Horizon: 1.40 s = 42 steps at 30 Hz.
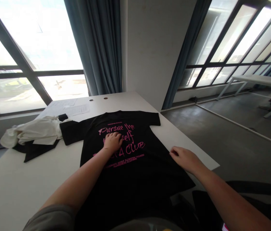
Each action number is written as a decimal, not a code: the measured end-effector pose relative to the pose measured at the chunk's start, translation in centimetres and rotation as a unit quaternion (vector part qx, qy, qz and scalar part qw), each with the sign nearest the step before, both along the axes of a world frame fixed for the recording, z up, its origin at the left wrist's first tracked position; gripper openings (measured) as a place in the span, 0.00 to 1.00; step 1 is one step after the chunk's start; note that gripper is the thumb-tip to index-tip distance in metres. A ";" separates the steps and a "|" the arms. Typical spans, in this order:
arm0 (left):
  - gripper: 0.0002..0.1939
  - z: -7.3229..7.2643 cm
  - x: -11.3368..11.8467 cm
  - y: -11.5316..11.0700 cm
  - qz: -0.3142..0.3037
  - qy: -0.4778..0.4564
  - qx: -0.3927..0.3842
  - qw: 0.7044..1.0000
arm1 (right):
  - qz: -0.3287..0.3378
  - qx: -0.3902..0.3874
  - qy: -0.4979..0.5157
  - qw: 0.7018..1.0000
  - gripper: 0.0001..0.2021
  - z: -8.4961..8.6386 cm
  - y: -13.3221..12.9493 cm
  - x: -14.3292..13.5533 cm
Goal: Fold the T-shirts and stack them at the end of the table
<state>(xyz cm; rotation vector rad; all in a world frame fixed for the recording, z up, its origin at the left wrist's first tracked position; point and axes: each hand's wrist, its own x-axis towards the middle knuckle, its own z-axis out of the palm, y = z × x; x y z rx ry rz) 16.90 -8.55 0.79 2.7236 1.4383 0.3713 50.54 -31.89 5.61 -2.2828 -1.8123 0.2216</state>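
A black T-shirt [135,176] with pink lettering lies spread out on the white table, its neckline toward the far end and its hem toward me. My left hand [112,141] rests palm down on the printed lettering, covering part of the words, with its fingers a little bent and apart. At the shirt's right side edge, my right hand [185,159] has its thumb and fingers closed together on the fabric.
A crumpled heap of white cloth [39,128] and black cloth [41,150] lies on the left of the table [53,189]. Paper sheets [74,109] lie behind it, near two round holes. A pillar and curtains [101,48] stand beyond; another table [262,80] is far right.
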 end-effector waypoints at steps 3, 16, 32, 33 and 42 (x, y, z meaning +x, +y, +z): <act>0.23 -0.9 2.9 -6.3 -0.147 -0.001 -0.001 0.989 | 0.116 0.032 0.000 0.993 0.15 -1.6 3.2 -4.1; 0.32 -1.4 -3.7 -14.9 -0.176 0.025 -0.055 0.983 | 0.136 -0.011 -0.063 0.989 0.30 -8.7 6.2 -5.3; 0.32 -3.5 -15.3 -19.7 0.014 0.060 0.024 0.998 | 0.189 -0.068 -0.053 0.978 0.31 -7.3 16.8 -10.3; 0.32 -3.4 -15.8 -20.0 0.016 0.064 0.027 0.997 | 0.166 -0.077 -0.053 0.982 0.31 -7.5 17.7 -9.6; 0.32 -3.1 -19.3 -21.7 -0.004 0.077 0.058 0.995 | 0.078 -0.057 -0.074 0.993 0.33 -7.2 21.1 -5.9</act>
